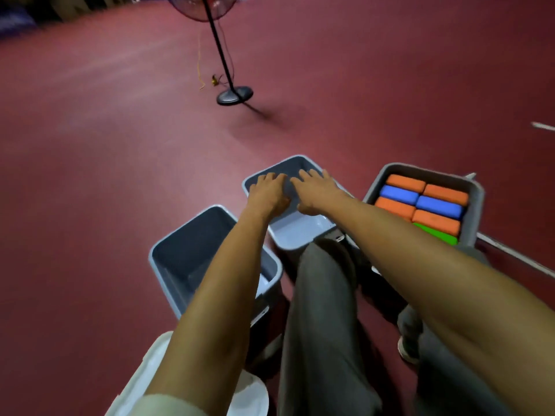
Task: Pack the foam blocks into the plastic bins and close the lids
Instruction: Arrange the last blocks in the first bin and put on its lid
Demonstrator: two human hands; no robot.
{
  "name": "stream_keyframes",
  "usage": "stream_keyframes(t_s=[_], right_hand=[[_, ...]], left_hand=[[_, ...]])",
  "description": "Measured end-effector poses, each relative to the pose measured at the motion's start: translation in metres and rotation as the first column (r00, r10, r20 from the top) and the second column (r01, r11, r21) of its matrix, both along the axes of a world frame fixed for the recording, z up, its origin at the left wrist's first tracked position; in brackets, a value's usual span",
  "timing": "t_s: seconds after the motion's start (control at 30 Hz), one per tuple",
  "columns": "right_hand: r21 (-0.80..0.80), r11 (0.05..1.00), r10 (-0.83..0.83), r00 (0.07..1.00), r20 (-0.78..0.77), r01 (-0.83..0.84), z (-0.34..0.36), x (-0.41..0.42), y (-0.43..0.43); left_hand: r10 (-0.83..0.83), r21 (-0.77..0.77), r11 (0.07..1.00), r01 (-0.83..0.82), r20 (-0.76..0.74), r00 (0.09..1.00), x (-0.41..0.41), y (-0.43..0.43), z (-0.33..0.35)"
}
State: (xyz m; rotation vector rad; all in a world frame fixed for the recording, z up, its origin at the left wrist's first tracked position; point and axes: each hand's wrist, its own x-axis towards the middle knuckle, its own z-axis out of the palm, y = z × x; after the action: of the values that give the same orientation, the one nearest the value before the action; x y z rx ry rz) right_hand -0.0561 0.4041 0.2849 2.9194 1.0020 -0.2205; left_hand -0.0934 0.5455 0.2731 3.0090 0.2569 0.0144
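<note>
Red floor (120, 145); hands (268, 193) (318, 190) flat over mid bin (300, 232).

- The left forearm (228, 280) and right forearm (420, 244) are stretched forward, bare.
- The left grip (268, 192) is held palm down, fingers straight and spread.
- The right grip (316, 191) is held likewise, just beside it.

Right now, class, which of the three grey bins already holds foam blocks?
The bin on the right: it is packed with orange, blue and green foam blocks. The middle bin and the left bin show no blocks inside.
</note>
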Motion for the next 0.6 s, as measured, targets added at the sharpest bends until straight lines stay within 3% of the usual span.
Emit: stream_keyframes(t_s=[0.23, 0.4, 0.6], right_hand=[[0.065, 0.971, -0.227, 0.973, -0.048, 0.23, -0.02, 0.083, -0.099], [0.027, 0.925, -0.377, 0.926, -0.034, 0.378, -0.057, 0.126, -0.182], [-0.046, 0.853, -0.521, 0.844, -0.128, 0.519, -0.128, 0.172, -0.269]], left_hand=[[-0.259, 0.05, 0.965, 0.259, -0.007, 0.966, 0.108, -0.094, -0.004], [-0.395, 0.07, 0.916, 0.394, 0.001, 0.919, 0.162, -0.17, -0.026], [-0.511, 0.044, 0.856, 0.514, -0.066, 0.857, 0.22, -0.248, -0.088]])
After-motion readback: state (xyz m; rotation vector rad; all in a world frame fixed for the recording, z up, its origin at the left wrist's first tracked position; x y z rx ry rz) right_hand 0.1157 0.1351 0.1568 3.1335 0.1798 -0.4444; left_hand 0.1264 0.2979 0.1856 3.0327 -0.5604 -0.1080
